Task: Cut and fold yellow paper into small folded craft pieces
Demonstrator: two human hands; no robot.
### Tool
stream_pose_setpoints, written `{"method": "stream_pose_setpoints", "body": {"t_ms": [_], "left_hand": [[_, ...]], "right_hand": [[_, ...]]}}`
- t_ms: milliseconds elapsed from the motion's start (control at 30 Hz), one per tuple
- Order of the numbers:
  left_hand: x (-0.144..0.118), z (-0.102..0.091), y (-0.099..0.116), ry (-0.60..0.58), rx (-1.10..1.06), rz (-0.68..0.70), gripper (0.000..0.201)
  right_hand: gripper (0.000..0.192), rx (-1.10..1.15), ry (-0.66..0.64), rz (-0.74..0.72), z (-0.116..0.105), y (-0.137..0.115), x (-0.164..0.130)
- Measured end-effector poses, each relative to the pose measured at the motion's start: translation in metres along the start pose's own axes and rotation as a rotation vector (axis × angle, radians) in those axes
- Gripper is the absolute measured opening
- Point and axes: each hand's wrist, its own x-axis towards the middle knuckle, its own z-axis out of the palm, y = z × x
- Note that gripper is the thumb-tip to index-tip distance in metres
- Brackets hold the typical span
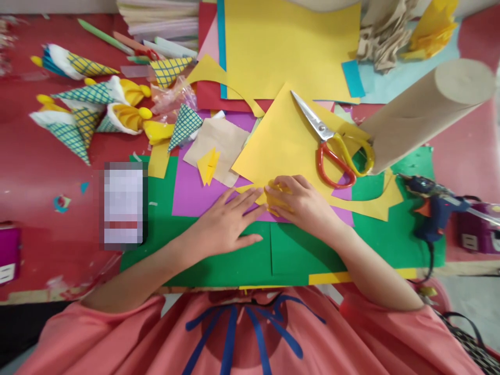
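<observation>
My right hand [302, 203] curls over a small folded yellow paper piece [273, 195] and presses it onto the purple sheet [191, 190]. My left hand [226, 224] lies flat, fingers apart, beside that piece, its fingertips touching the yellow paper's left edge. Both hands rest over green paper [234, 260]. A larger yellow sheet [281, 140] lies just beyond the hands, with red-and-yellow-handled scissors [332, 140] on it.
Finished paper cones [86, 104] with checked wraps lie at the far left. A brown cardboard tube [422, 112] slants at the right, a blue glue gun [433, 205] below it. Big yellow sheets [289, 47] and stacked paper lie at the back. A blurred flat object [124, 204] sits left.
</observation>
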Motion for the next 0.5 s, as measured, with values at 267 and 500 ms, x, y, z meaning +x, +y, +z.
{"method": "stream_pose_setpoints", "body": {"t_ms": [267, 500], "left_hand": [[-0.014, -0.016, -0.007, 0.053, 0.16, -0.089, 0.05], [-0.028, -0.015, -0.014, 0.105, 0.124, -0.222, 0.056]], "right_hand": [[0.04, -0.004, -0.059, 0.015, -0.002, 0.0, -0.001], [0.045, 0.024, -0.104, 0.032, -0.004, 0.0, -0.001]]}}
